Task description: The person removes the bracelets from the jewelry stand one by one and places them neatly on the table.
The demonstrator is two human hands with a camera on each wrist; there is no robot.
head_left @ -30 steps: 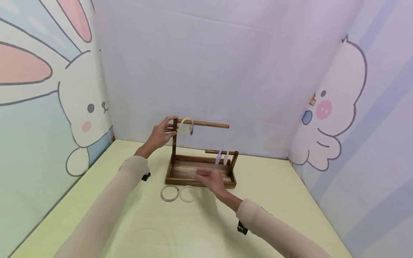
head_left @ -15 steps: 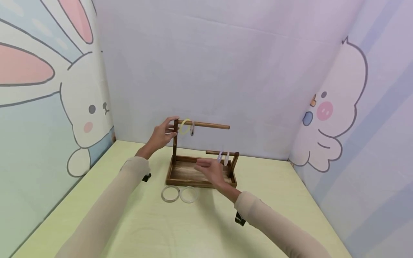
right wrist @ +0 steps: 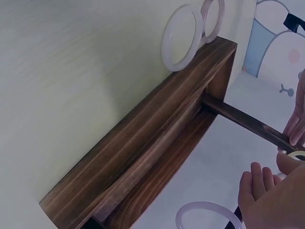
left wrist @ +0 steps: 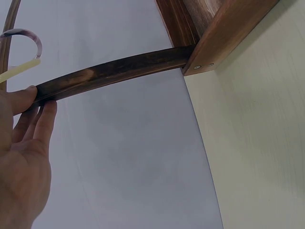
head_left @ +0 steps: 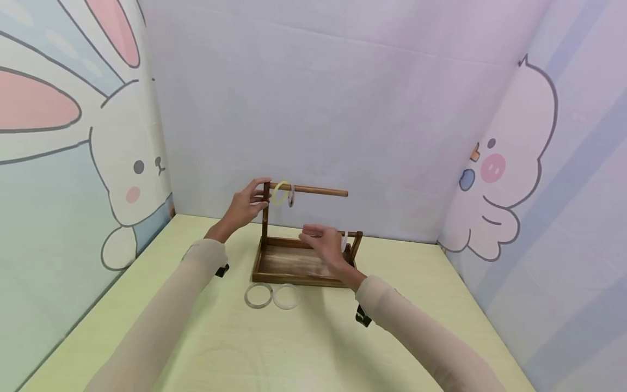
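My left hand (head_left: 243,204) grips the top of the tall post (left wrist: 124,68) of a wooden bangle rack, thumb on one side and fingers on the other. On the upper bar (head_left: 320,190) beside it hang a yellow bangle (left wrist: 21,70) and a patterned bangle (left wrist: 38,43). My right hand (head_left: 325,242) hovers before the lower bar, fingers extended and thumb apart, with nothing seen between them. A lavender bangle (right wrist: 202,205) hangs close by it in the right wrist view; in the head view the hand hides it. A white bangle (head_left: 344,239) hangs near the short post.
A white bangle (right wrist: 166,43) and a greyish bangle (right wrist: 220,21) lie side by side on the table before the rack's tray (head_left: 294,279). Cartoon-printed cloth walls (head_left: 343,109) stand behind and at both sides of the table.
My right hand has risen from over the tray's front to the lower bar, now covering the lavender bangle in the head view. The left hand stays on the post.
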